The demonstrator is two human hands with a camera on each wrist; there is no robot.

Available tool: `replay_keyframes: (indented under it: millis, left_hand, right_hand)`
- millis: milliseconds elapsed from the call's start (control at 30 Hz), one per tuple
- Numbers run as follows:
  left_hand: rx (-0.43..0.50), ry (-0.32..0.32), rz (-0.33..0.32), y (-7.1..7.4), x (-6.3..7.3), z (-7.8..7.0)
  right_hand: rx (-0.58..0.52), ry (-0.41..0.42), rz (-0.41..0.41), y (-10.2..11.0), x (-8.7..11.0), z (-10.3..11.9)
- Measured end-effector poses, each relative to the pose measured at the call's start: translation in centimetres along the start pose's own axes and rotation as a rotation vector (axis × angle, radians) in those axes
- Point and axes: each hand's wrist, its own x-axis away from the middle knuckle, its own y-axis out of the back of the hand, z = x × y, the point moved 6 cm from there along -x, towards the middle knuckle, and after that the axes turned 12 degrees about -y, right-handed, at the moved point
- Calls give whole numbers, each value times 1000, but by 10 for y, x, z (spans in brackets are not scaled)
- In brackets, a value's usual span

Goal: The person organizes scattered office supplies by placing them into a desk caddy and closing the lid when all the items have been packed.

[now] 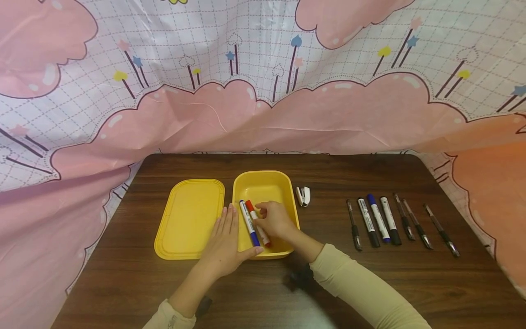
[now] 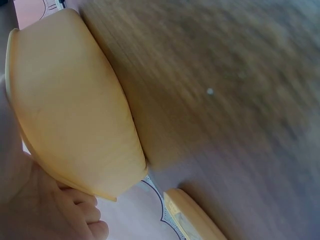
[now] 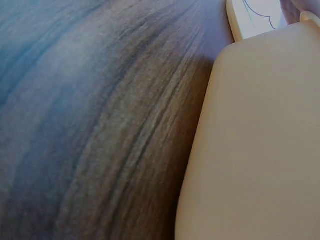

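Currently the left hand rests straight-fingered on the yellow box, the right hand curled by the red whiteboard marker between them, grip unclear

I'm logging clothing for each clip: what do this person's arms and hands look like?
Plain-coloured, pale beige sleeves cover the arms: the left sleeve and the right sleeve both end short of the wrist. The left hand and right hand are bare, without gloves.
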Motion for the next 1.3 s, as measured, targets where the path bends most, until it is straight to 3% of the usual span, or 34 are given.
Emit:
replay_keyframes:
  millis: [567,1300]
  left_hand:
    - [-21,2,16,0,-1,1]
    - [-17,15,20,0,0,-1]
  right_hand:
    - [-88,-1,-46,30,0,12]
    - [-211,35,-151,104,2,5]
